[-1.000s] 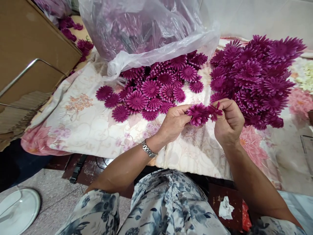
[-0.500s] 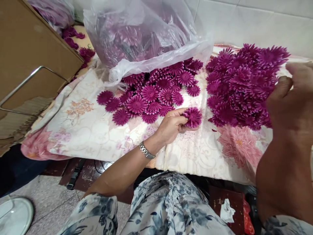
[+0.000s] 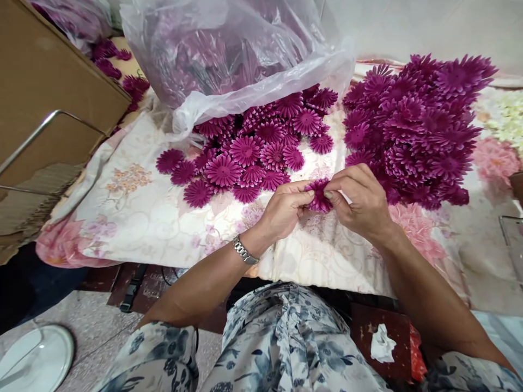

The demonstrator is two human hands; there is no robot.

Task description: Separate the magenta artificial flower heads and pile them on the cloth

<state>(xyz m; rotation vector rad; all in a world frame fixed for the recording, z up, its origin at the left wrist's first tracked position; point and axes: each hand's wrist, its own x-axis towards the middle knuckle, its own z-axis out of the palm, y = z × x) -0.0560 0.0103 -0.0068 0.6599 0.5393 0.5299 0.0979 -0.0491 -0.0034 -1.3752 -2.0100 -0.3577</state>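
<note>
Above the cloth-covered table, my left hand [image 3: 286,211] pinches a purple artificial flower head [image 3: 320,196] at its left side. From the right, my right hand [image 3: 362,202] has its thumb and forefinger closed at the flower's right edge. Whether the right fingers also hold some small part is hidden. Behind the left hand lies a loose spread of similar purple flower heads [image 3: 245,151], spilling from a clear plastic bag [image 3: 241,51]. Just beyond my right hand rises a taller pile of fuller purple flowers [image 3: 412,130].
A floral cloth [image 3: 151,223] covers the table. At the left stands a cardboard box [image 3: 53,71] with a metal wire handle [image 3: 49,117] in front. Another bag of purple pieces [image 3: 79,19] sits at the back left. Crumpled white tissue [image 3: 382,344] lies below the table edge.
My right hand has come in from the far right, beside the taller pile, to the flower head in my left hand. The left hand keeps its pinch. The view has shifted slightly.
</note>
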